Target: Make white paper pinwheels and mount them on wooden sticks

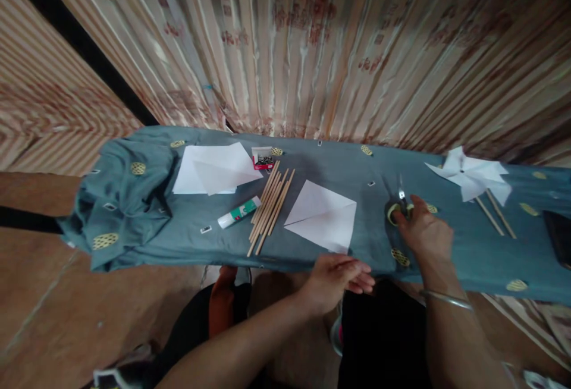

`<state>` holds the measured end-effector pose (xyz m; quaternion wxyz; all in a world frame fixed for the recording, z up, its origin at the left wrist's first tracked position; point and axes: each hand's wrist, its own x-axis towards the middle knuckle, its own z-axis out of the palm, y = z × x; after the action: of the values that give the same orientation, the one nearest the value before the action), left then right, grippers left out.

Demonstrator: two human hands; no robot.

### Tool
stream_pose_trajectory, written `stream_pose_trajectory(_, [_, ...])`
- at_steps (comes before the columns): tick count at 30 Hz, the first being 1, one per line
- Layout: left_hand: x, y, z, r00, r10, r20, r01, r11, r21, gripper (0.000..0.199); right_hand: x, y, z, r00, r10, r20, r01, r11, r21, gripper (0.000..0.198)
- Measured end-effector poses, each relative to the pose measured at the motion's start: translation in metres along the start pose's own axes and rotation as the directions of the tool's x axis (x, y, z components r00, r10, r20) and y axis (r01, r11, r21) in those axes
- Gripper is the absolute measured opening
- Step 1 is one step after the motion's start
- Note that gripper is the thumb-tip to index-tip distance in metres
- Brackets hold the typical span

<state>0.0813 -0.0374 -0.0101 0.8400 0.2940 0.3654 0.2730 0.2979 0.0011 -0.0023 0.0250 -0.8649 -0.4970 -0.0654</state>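
Note:
My right hand [426, 231] is at a pair of scissors [400, 201] with pale yellow handles. Its thumb and forefinger are round one handle loop, and the blades point to the far side of the table. My left hand [336, 279] hangs at the front table edge with its fingers stretched out and holds nothing. Just beyond it lies a white square of paper [328, 213] with a line running in from its left corner; I cannot tell whether that is a fold or a cut.
Several wooden sticks [270, 207] lie beside a glue stick [239, 212]. Behind are white sheets [212, 169] and a small red box [262, 159] of small dark pieces. At right lie a paper pinwheel [475, 173], two sticks [496, 213] and a dark object [557, 237].

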Motion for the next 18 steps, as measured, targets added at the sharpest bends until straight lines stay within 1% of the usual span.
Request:
stream_pose_trajectory(2, [-0.001,0.012,-0.006,0.99,0.136,-0.033,-0.134,0.989,0.056,0.026,0.0,-0.003,0.0,1.0,0.014,0.028,-0.014,1.0,0.011,0.058])
stream_pose_trajectory(3, [-0.002,0.02,-0.011,0.974,0.217,-0.06,-0.211,0.974,0.087,0.023,0.0,-0.005,0.0,0.999,0.024,0.037,-0.025,0.999,0.02,0.059])
stream_pose_trajectory(4, [-0.003,0.029,-0.018,0.956,0.286,-0.061,-0.276,0.951,0.137,0.019,0.0,-0.006,0.001,0.999,0.032,0.043,-0.034,0.999,0.033,0.06])
stream_pose_trajectory(6, [-0.007,0.049,-0.036,0.893,0.437,-0.11,-0.391,0.872,0.293,0.013,-0.001,-0.009,0.002,0.999,0.029,0.03,-0.031,0.997,0.065,0.058])
stream_pose_trajectory(7, [-0.009,0.059,-0.047,0.847,0.517,-0.126,-0.434,0.808,0.399,0.012,-0.001,-0.009,0.003,1.0,0.013,0.01,-0.014,0.996,0.083,0.056])
stream_pose_trajectory(9, [-0.017,0.079,-0.074,0.703,0.691,-0.169,-0.486,0.64,0.595,0.012,-0.001,-0.011,0.005,0.998,-0.031,-0.059,0.038,0.992,0.117,0.054])
stream_pose_trajectory(10, [-0.021,0.087,-0.088,0.628,0.761,-0.164,-0.488,0.549,0.679,0.014,-0.001,-0.012,0.007,0.993,-0.053,-0.103,0.067,0.989,0.133,0.054])
stream_pose_trajectory(11, [-0.026,0.095,-0.102,0.584,0.804,-0.106,-0.473,0.444,0.761,0.016,-0.002,-0.013,0.008,0.987,-0.073,-0.146,0.095,0.984,0.15,0.054])
stream_pose_trajectory(12, [-0.031,0.102,-0.116,0.544,0.835,-0.076,-0.419,0.349,0.838,0.02,-0.002,-0.015,0.01,0.979,-0.087,-0.183,0.118,0.979,0.167,0.054])
stream_pose_trajectory(13, [-0.036,0.107,-0.129,0.54,0.84,-0.05,-0.323,0.262,0.909,0.028,-0.002,-0.017,0.011,0.973,-0.096,-0.212,0.137,0.973,0.185,0.053])
stream_pose_trajectory(14, [-0.041,0.11,-0.141,0.562,0.827,-0.026,-0.223,0.182,0.958,0.036,-0.003,-0.018,0.013,0.968,-0.106,-0.229,0.153,0.968,0.201,0.053])
stream_pose_trajectory(16, [-0.05,0.112,-0.159,0.619,0.786,-0.013,-0.052,0.057,0.997,0.047,-0.004,-0.022,0.015,0.963,-0.124,-0.238,0.179,0.958,0.224,0.052])
stream_pose_trajectory(17, [-0.053,0.112,-0.166,0.638,0.77,-0.012,0.021,-0.001,1.0,0.048,-0.005,-0.024,0.015,0.963,-0.132,-0.236,0.188,0.954,0.234,0.051])
stream_pose_trajectory(18, [-0.055,0.11,-0.171,0.656,0.755,-0.004,0.065,-0.051,0.997,0.046,-0.006,-0.025,0.016,0.963,-0.139,-0.232,0.197,0.949,0.245,0.051])
